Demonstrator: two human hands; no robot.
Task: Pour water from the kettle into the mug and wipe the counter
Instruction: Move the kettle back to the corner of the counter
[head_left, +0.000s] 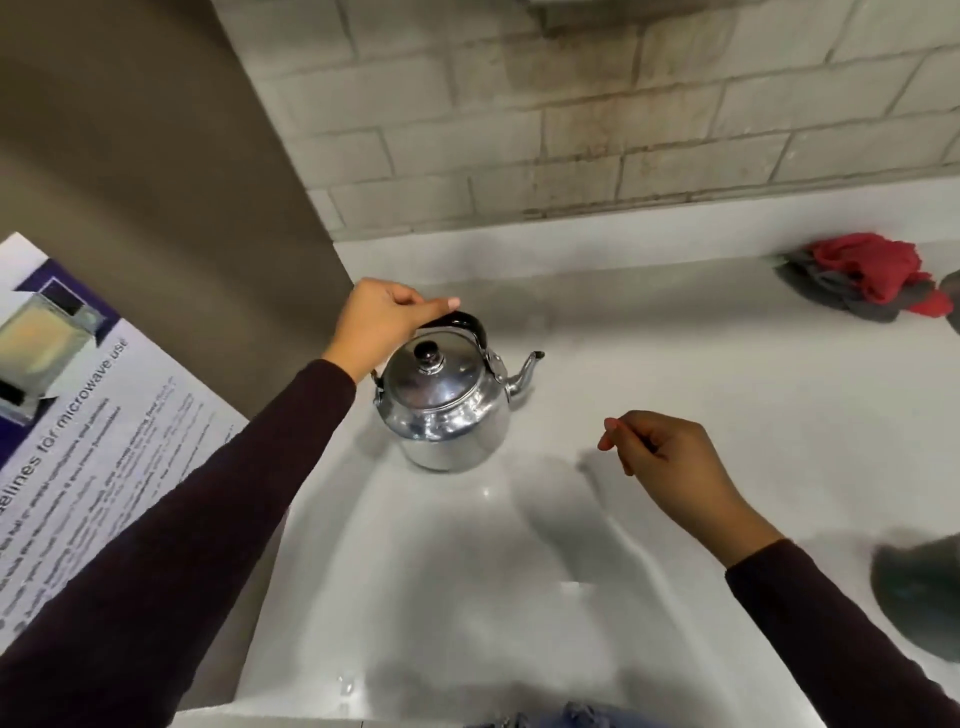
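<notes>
A shiny steel kettle (444, 410) with a black lid knob and a black handle stands upright on the white counter (675, 374), spout pointing right. My left hand (384, 319) is closed around the kettle's handle from the left. My right hand (670, 462) hovers over the counter to the right of the kettle, fingers loosely curled, holding nothing. A red and grey cloth (872, 275) lies bunched at the back right of the counter. No mug is in view.
A brown cabinet side (156, 182) rises at the left with a printed microwave notice (93, 431) on it. A tiled wall (623, 104) backs the counter. A dark grey blurred object (919, 592) sits at the right edge. Small water drops (345, 686) lie near the front edge.
</notes>
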